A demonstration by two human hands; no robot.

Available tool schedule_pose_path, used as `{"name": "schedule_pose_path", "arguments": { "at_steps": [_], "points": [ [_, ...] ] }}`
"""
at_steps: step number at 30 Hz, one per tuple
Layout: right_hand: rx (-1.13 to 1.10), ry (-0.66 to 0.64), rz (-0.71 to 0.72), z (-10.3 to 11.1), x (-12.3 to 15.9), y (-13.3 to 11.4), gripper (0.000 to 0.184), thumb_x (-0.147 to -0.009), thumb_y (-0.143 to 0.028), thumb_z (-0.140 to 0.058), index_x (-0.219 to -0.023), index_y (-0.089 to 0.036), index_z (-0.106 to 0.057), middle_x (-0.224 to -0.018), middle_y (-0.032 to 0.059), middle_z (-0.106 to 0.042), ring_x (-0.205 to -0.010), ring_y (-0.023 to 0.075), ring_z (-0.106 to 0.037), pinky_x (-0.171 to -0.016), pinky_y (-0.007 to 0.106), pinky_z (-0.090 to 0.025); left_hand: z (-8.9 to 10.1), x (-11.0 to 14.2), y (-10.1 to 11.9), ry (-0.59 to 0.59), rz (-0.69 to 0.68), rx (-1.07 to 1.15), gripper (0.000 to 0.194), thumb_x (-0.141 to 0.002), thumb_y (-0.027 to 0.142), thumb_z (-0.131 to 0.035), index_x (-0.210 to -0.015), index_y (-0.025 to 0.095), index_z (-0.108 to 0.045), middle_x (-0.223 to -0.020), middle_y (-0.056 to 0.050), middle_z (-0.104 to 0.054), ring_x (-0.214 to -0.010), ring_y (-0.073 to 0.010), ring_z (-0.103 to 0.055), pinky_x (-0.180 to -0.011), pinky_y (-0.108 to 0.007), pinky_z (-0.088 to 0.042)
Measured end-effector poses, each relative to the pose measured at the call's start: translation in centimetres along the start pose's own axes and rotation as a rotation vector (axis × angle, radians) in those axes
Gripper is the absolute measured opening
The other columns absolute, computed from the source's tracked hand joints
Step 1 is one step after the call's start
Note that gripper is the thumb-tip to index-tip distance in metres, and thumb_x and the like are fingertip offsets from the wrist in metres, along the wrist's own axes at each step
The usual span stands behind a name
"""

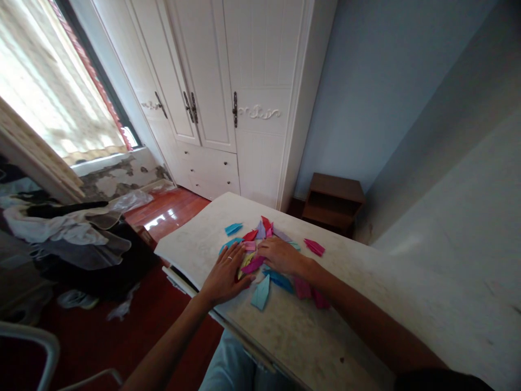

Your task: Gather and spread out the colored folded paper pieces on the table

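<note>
Several folded paper pieces lie in a loose heap on the table. My left hand [226, 274] rests at the heap's left side, open, fingers stretched out and a ring on one of them. From the right, my right hand [280, 255] lies over the heap, seemingly open, its fingertips partly hidden among the pieces. Between the hands is a magenta folded paper [253, 265]. A pale teal folded paper [260, 293] lies nearest me, with a blue folded paper [279, 279] beside it. Apart from the heap are a blue piece [233, 228] and a pink piece [314, 247].
The white table [195, 239] has a partly open drawer [178, 281] at its near left edge. Beyond stand a white wardrobe [260, 146] and a brown nightstand [334, 184]. Clothes [61, 228] are piled at left, near a metal frame [49, 342].
</note>
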State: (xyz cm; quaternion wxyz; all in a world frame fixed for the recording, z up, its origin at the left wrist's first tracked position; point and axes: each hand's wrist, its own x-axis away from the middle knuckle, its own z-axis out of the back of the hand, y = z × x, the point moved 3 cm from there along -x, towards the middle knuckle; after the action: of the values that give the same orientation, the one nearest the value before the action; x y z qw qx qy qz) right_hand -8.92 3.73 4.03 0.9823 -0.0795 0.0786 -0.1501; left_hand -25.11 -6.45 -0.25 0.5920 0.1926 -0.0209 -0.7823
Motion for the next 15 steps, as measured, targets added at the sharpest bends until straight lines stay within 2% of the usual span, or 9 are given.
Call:
{"name": "schedule_pose_path", "arguments": {
  "at_steps": [4, 6, 9, 12, 15],
  "points": [
    [-0.048, 0.033, -0.011, 0.9, 0.9, 0.0, 0.011, -0.086, -0.016, -0.06, -0.092, -0.016, -0.068, -0.102, 0.0096, -0.069, -0.096, 0.0208, -0.061, -0.089, 0.034, -0.045, 0.3, 0.3, -0.1, 0.091, -0.009, 0.095, 0.085, -0.088, 0.053, -0.055, -0.153, 0.013, -0.017, -0.153, -0.021, -0.033, -0.144, -0.0346, -0.025, -0.115, -0.058, -0.025],
    [-0.111, 0.072, -0.059, 1.6, 1.6, 0.0, 0.011, -0.087, -0.018, -0.058, -0.091, -0.018, -0.068, -0.099, 0.0082, -0.069, -0.095, 0.0207, -0.062, -0.087, 0.035, -0.046, 0.8, 0.7, -0.3, 0.175, -0.005, 0.171, 0.079, -0.09, 0.048, -0.055, -0.152, 0.016, -0.018, -0.153, -0.02, -0.033, -0.143, -0.0339, -0.027, -0.114, -0.058, -0.028],
    [-0.216, 0.172, -0.219, 2.7, 3.0, -0.2, 0.015, -0.088, -0.022, -0.054, -0.09, -0.02, -0.069, -0.091, 0.0076, -0.07, -0.087, 0.0226, -0.063, -0.081, 0.037, -0.049, 1.7, 1.7, -0.7, 0.35, 0.059, 0.304, 0.063, -0.092, 0.04, -0.052, -0.146, 0.019, -0.028, -0.146, -0.017, -0.042, -0.137, -0.0316, -0.037, -0.11, -0.055, -0.035],
    [-0.33, 0.281, -0.405, 3.3, 4.4, -1.1, 0.02, -0.088, -0.03, -0.052, -0.09, -0.022, -0.071, -0.085, 0.0074, -0.071, -0.072, 0.0241, -0.064, -0.07, 0.04, -0.051, 2.3, 2.6, -1.4, 0.516, 0.203, 0.423, 0.046, -0.092, 0.038, -0.051, -0.133, 0.019, -0.043, -0.129, -0.014, -0.055, -0.121, -0.0288, -0.052, -0.1, -0.05, -0.045],
    [-0.44, 0.406, -0.535, 3.0, 5.4, -2.9, 0.019, -0.085, -0.035, -0.057, -0.09, -0.024, -0.072, -0.082, 0.0065, -0.071, -0.067, 0.0253, -0.064, -0.065, 0.043, -0.052, 2.5, 3.2, -1.8, 0.585, 0.272, 0.506, 0.036, -0.091, 0.038, -0.051, -0.121, 0.019, -0.05, -0.112, -0.011, -0.061, -0.104, -0.0253, -0.058, -0.088, -0.044, -0.05]
  ]
}}
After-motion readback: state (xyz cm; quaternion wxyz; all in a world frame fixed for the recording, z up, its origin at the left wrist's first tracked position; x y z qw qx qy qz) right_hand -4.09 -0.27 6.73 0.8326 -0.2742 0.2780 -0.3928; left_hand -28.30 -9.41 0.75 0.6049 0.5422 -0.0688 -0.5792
